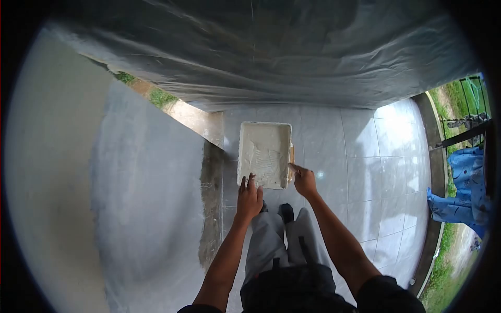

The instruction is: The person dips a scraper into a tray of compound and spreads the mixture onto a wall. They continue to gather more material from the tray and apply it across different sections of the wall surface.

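Note:
A rectangular paint tray (265, 123), its rim crusted white, lies in front of my feet with thick off-white paint (266, 154) inside. Ridged marks run across the paint. My left hand (250, 197) reaches over the tray's near left corner, its fingers spread, the tips at the rim. At the right rim is my right hand (305, 182), fingers curled in and one digit pointing at the tray wall. I cannot tell what, if anything, the curled fingers hold. An orange-brown strip (292, 154) shows along the tray's right side, just above that hand.
Grey tiles (360, 172) cover the floor. Dark plastic sheeting (261, 57) hangs across the front. Along the left rises a wall, grey (151, 182) low down and paler above. A low curb (437, 141) edges the right side, with blue patterned cloth (464, 182) beyond it.

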Motion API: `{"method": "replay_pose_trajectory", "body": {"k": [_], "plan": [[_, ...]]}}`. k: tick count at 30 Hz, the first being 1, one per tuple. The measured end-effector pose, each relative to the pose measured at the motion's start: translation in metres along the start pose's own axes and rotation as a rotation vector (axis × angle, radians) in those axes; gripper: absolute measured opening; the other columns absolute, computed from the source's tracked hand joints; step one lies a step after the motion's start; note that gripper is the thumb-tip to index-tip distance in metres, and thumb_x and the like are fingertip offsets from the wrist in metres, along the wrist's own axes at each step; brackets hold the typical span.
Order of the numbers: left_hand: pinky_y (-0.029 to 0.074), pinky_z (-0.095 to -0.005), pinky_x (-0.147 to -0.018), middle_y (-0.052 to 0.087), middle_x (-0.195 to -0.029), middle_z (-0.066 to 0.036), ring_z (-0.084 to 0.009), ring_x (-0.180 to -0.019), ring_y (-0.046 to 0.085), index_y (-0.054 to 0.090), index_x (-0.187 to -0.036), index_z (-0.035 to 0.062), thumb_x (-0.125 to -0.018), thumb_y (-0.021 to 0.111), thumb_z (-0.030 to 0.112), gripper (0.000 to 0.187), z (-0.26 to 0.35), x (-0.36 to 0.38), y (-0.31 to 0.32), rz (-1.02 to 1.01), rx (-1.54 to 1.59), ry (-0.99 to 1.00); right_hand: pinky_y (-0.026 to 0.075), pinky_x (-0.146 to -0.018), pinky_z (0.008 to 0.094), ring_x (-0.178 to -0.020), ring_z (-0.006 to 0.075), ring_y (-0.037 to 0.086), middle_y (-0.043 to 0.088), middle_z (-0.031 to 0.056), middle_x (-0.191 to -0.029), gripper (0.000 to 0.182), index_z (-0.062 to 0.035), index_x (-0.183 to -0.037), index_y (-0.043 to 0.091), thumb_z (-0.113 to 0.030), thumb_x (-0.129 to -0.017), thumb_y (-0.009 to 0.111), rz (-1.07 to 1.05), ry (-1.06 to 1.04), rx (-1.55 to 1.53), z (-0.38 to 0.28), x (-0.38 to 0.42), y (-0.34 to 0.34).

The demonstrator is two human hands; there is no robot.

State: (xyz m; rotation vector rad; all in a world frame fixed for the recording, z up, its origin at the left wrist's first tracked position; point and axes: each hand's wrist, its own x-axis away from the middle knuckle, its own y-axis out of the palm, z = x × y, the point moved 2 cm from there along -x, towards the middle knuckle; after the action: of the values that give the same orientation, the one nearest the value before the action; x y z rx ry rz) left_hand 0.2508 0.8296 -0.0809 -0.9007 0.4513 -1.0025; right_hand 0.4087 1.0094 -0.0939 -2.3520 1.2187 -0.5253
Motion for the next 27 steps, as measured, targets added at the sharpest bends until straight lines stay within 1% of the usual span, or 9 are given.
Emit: {"method": "replay_pose_trajectory", "body": {"k": [5,8,10,11,13,14,16,25,27], "plan": [[0.033,-0.0592,-0.117,0.044,-0.153,-0.031,-0.0555,-0.142,0.038,0.038,-0.147,-0.0081,-0.104,0.051,0.024,0.055,-0.04,-0.033,0.046,-0.053,0.021,0.012,0.057,-0.086,0.0481,-0.095,0.0427,0.071,0.074,0.023,-0.102,0.043,-0.0162,-0.122,0.076,0.001,-0.088,0.055,0.019,0.144,0.016,0.038,0.002,0.046],[0.032,-0.0585,-0.118,0.043,-0.154,-0.031,-0.0555,-0.143,0.036,0.037,-0.148,-0.0081,-0.103,0.051,0.022,0.055,-0.067,-0.055,0.074,-0.082,0.03,0.041,0.056,-0.087,0.0483,-0.096,0.0429,0.071,0.074,0.0198,-0.109,0.044,-0.0138,-0.121,0.075,0.001,-0.085,0.055,-0.018,0.16,0.059,0.049,-0.018,0.087],[0.031,-0.0575,-0.119,0.043,-0.154,-0.031,-0.0548,-0.144,0.035,0.036,-0.148,-0.0088,-0.103,0.052,0.019,0.055,-0.078,-0.073,0.086,-0.09,0.016,0.068,0.055,-0.092,0.046,-0.106,0.0379,0.071,0.072,0.0176,-0.122,0.049,-0.0103,-0.129,0.07,0.004,-0.085,0.054,-0.019,-0.012,0.053,0.056,-0.039,0.117],[0.031,-0.0575,-0.119,0.043,-0.154,-0.031,-0.0548,-0.144,0.035,0.036,-0.148,-0.0088,-0.103,0.052,0.019,0.055,-0.085,-0.082,0.094,-0.117,0.026,0.057,0.055,-0.092,0.046,-0.106,0.0379,0.071,0.072,0.0176,-0.122,0.049,-0.0103,-0.129,0.07,0.004,-0.085,0.054,-0.031,0.016,0.059,0.061,-0.048,0.129],[0.031,-0.0572,-0.119,0.044,-0.154,-0.03,-0.0544,-0.145,0.034,0.037,-0.147,-0.0087,-0.102,0.053,0.016,0.054,-0.097,-0.104,0.105,-0.084,-0.005,0.128,0.047,-0.103,0.0478,-0.122,0.0316,0.065,0.07,0.0099,-0.131,0.05,-0.0113,-0.132,0.066,0.001,-0.084,0.056,-0.066,-0.053,0.277,0.067,-0.074,0.147],[0.031,-0.0572,-0.119,0.044,-0.154,-0.03,-0.0544,-0.145,0.034,0.037,-0.147,-0.0087,-0.102,0.053,0.016,0.054,-0.101,-0.114,0.108,-0.1,0.006,0.123,0.047,-0.103,0.0478,-0.122,0.0316,0.065,0.07,0.0099,-0.131,0.05,-0.0113,-0.132,0.066,0.001,-0.084,0.056,-0.073,-0.036,0.284,0.071,-0.083,0.154],[0.031,-0.0592,-0.118,0.04,-0.156,-0.031,-0.0547,-0.145,0.034,0.04,-0.145,-0.0077,-0.1,0.054,0.015,0.052,-0.108,-0.126,0.11,-0.063,0.049,0.17,0.04,-0.11,0.0489,-0.131,0.028,0.06,0.069,0.0082,-0.133,0.051,-0.011,-0.135,0.063,0.0,-0.086,0.057,0.071,-0.167,0.397,0.077,-0.093,0.162],[0.03,-0.0568,-0.12,0.039,-0.157,-0.03,-0.0501,-0.146,0.034,0.039,-0.146,-0.0073,-0.102,0.05,0.016,0.051,-0.125,-0.123,0.105,-0.087,0.109,0.136,0.039,-0.11,0.0523,-0.131,0.0293,0.059,0.068,0.0091,-0.133,0.046,-0.0077,-0.132,0.064,-0.011,-0.087,0.065,0.12,-0.221,0.637,0.09,-0.099,0.2],[0.029,-0.057,-0.12,0.039,-0.157,-0.03,-0.0499,-0.146,0.034,0.04,-0.146,-0.0071,-0.104,0.048,0.019,0.05,-0.126,-0.116,0.103,-0.111,0.112,0.125,0.039,-0.109,0.0512,-0.132,0.0281,0.059,0.067,0.0086,-0.136,0.047,-0.0097,-0.132,0.064,-0.006,-0.085,0.063,0.08,-0.203,0.619,0.086,-0.078,0.207]]}}
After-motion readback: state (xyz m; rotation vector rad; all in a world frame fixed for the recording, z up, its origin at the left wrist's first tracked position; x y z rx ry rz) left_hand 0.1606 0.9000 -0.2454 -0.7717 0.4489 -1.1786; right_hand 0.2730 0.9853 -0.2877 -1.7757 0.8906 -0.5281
